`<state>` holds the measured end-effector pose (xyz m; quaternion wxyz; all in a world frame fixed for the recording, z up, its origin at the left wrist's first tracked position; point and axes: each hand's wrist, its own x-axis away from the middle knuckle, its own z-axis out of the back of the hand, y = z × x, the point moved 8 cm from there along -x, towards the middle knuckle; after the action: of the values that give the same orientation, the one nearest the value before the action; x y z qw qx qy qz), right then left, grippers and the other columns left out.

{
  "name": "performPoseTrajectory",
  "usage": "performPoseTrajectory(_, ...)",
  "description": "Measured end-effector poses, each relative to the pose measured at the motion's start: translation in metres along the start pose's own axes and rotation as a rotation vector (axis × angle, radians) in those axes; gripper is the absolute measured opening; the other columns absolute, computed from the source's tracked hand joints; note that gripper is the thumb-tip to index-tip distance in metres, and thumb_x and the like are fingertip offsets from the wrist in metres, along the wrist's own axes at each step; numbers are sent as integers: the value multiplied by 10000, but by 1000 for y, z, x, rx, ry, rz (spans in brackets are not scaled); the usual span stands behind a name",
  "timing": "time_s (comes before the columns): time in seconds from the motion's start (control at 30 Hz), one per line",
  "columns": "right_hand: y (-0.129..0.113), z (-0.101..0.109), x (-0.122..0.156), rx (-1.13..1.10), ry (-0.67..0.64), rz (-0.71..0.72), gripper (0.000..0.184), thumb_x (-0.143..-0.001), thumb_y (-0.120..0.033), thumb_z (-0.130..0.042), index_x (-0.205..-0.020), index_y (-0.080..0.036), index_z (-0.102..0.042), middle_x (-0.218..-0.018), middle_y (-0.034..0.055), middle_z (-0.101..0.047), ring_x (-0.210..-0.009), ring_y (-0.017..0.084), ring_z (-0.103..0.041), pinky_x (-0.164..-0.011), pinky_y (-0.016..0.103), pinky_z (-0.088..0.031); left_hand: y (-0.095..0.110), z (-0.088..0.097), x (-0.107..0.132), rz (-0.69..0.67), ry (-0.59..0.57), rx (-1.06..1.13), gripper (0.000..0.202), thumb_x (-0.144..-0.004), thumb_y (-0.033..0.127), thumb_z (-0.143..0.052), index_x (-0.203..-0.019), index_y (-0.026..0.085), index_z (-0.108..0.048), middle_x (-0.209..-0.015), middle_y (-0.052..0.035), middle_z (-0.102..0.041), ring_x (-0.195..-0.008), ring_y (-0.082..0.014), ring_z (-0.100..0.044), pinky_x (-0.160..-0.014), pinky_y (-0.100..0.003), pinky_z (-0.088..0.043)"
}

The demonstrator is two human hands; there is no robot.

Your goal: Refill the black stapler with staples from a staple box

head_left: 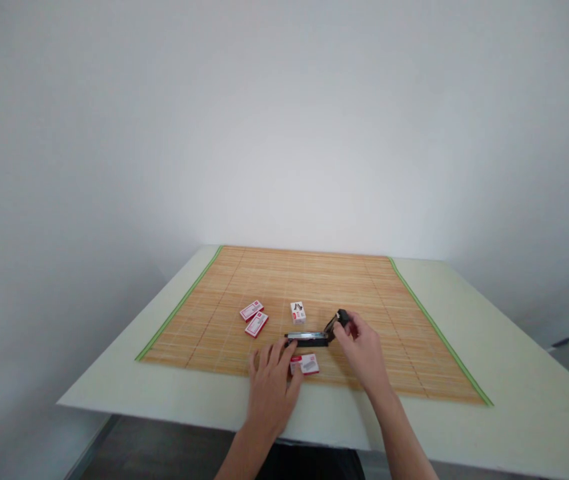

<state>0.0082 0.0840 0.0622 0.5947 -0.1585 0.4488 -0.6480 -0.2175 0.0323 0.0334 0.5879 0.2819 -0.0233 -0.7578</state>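
Note:
A black stapler (307, 339) lies opened on the bamboo mat, its metal staple channel showing and its top part swung up at the right end. My right hand (365, 350) is closed, thumb and fingers pinching that raised top. Stretched out flat, my left hand (271, 388) has its fingertips at the left end of the stapler's base. Just below the stapler is a red-and-white staple box (309, 364), partly covered by my left thumb and index finger. I cannot tell whether they touch it.
Beyond the stapler stands a small white box (298, 313) with a stapler picture. Two red-and-white boxes (257, 325) lie to the left, one overlapping the other. The green-edged bamboo mat (309, 273) covers the middle of a white table (519, 373), which meets a wall at the back.

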Motion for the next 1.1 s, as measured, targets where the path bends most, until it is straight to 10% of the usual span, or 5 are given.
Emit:
performPoseTrajectory(0.27, 80, 10, 19, -134, 1, -332, 536, -854, -619, -546, -1044, -140, -692, -661, 14, -644, -625, 215, -584, -607, 310, -409, -10, 1, -3, 15, -51, 136, 453, -905, 295, -599, -1354, 362, -606, -1412, -31, -588, -1250, -310, -529, -1106, -547, -373)
performPoseTrajectory(0.5, 30, 43, 24, -61, 222, -198, 706, -911, -567, -554, -1441, -112, -457, -614, -64, -529, -581, 177, -529, -613, 283, -395, -30, 4, 1, 0, -178, 222, 500, -834, 472, -720, -1295, 307, -617, -1237, -70, -626, -1148, -301, -594, -1009, -465, -477)
performPoseTrajectory(0.73, -19, -43, 29, 0, -323, -32, 403, -958, -470, -477, -1089, -194, -740, -682, 20, -663, -633, 195, -605, -605, 281, -389, -27, -5, -16, -132, -313, 271, 371, -812, 412, -766, -1160, 322, -676, -1145, -47, -644, -1078, -274, -619, -941, -426, -506)
performPoseTrajectory(1.1, -23, -76, 30, -5, -409, -6, 389, -957, -409, -475, -1129, -210, -763, -814, 58, -764, -706, 203, -672, -654, 277, -430, -26, -1, -25, -181, -192, 301, 366, -846, 366, -754, -1203, 332, -682, -1314, -38, -615, -1229, -276, -540, -1081, -483, -445)
